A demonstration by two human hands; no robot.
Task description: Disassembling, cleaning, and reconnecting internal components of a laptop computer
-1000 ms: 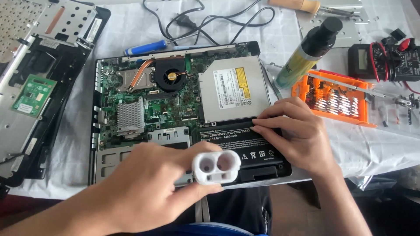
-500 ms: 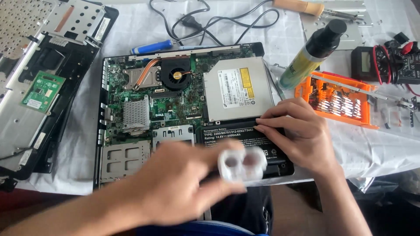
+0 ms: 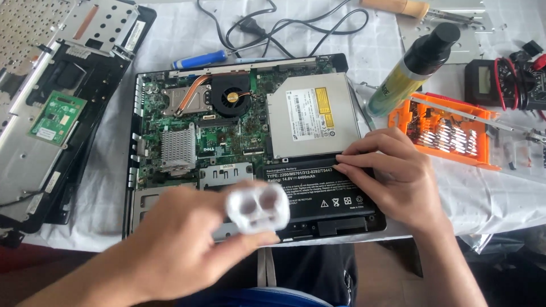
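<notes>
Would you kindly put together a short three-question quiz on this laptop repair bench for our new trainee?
1. True or false: the right hand rests its fingertips on the black battery.
2. What does the left hand hold? A) a white two-hole plastic piece B) a screwdriver C) a cable
3. Which part sits directly left of the silver optical drive?

Key: 1. True. 2. A, the white plastic piece, blurred. 3. The round cooling fan.

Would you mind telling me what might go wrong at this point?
The left hand holds a small white two-hole piece above the bare motherboard; dropped, it might lodge among the components. The right hand presses on the black battery; a slip could scrape the silver optical drive.
</notes>
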